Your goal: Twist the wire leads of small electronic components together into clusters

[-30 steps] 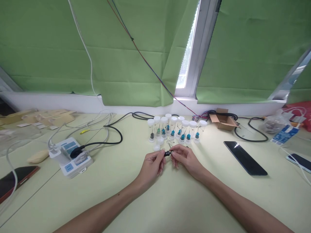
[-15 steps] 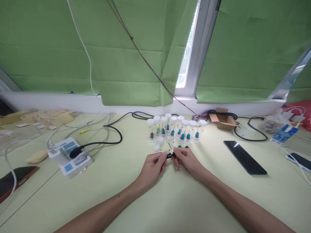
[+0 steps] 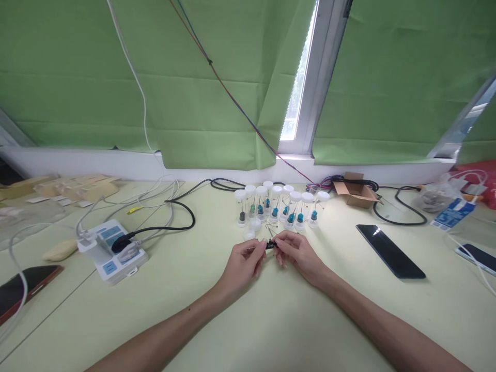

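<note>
The left hand (image 3: 242,263) and right hand (image 3: 296,253) pinch the black part (image 3: 270,245) between them, nearer than the vials (image 3: 275,203) on the table (image 3: 277,315); light, steady, level grips should serve best.

The black piece (image 3: 270,245) is perhaps smooth plastic, the phone (image 3: 390,251) glossy, the box (image 3: 358,200) matt cardboard.

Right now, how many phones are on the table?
3: a red-edged phone at the left edge, partly cut off; a black phone right of the right hand; a pale-edged phone at the right edge. Others may be hidden.
</note>
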The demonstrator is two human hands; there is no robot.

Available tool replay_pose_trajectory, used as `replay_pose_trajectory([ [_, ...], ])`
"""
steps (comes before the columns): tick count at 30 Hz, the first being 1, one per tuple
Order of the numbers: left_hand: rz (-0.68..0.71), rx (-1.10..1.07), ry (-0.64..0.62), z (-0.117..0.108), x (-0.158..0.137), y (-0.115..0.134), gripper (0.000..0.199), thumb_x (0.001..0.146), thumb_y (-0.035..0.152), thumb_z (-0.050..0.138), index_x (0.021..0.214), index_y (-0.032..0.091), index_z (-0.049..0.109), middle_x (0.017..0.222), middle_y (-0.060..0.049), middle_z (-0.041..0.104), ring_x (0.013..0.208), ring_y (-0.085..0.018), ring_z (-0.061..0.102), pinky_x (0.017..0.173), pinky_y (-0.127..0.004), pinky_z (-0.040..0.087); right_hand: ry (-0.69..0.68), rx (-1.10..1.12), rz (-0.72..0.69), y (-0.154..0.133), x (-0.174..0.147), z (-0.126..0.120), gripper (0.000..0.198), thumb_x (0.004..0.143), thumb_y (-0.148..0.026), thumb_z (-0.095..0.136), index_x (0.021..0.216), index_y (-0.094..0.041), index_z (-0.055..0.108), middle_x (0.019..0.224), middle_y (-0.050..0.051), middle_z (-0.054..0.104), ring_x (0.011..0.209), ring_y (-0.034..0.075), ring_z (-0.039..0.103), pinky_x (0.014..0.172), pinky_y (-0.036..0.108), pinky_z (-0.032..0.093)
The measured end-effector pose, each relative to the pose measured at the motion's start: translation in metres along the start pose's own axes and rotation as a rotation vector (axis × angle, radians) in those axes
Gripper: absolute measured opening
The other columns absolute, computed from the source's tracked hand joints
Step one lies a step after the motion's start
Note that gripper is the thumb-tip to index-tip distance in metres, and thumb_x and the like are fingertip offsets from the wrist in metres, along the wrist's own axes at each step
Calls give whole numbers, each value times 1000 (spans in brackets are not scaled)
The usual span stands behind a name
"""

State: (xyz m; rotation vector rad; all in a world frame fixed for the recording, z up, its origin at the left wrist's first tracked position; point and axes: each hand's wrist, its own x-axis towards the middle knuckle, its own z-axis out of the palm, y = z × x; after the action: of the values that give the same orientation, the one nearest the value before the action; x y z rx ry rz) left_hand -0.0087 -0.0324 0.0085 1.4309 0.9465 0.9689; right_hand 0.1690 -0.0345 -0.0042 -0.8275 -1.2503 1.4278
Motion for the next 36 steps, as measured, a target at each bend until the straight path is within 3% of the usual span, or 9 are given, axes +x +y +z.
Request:
replay_pose_trajectory([
  [7,-8,-76,34,0,4,2,37,87,53,57,74,19,52,49,8,43,38,-6,36,41,-19,29,81,25,-48,0,1,0,28,81,-43,72,88,-17,62,75,2,63,56,11,52,50,24,41],
  [11,-38,-170,122,0,6,1,38,81,54,64,75,20,50,58,8,47,36,-6,40,37,-20,31,159,23,-68,0,2,0,31,78,-44,74,90,-18,62,77,2,63,54,10,52,49,24,40],
  [14,-66,-204,139,-2,6,-2,42,79,56,65,67,19,49,54,7,48,36,-7,42,37,-20,33,194,30,-100,0,2,-1,30,78,-43,74,90,-19,61,79,1,62,52,9,52,48,24,40],
  [19,-116,-155,26,-5,7,-5,58,84,62,54,48,16,46,38,3,43,33,-8,41,39,-22,30,222,-5,-137,0,4,0,30,77,-43,74,88,-19,59,80,0,61,50,9,51,47,24,39],
  [27,-145,-218,-8,-6,10,0,59,83,65,52,55,14,57,50,-1,51,41,-11,50,40,-23,37,164,-135,-141,-1,1,1,29,79,-44,72,91,-20,61,66,-2,57,49,11,50,49,27,40],
  [36,-144,-266,23,-3,10,-4,47,80,57,62,63,14,58,59,-2,58,43,-10,49,40,-23,38,69,-210,-139,3,0,2,24,84,-40,68,93,-19,61,55,-5,53,47,11,48,48,26,39],
])
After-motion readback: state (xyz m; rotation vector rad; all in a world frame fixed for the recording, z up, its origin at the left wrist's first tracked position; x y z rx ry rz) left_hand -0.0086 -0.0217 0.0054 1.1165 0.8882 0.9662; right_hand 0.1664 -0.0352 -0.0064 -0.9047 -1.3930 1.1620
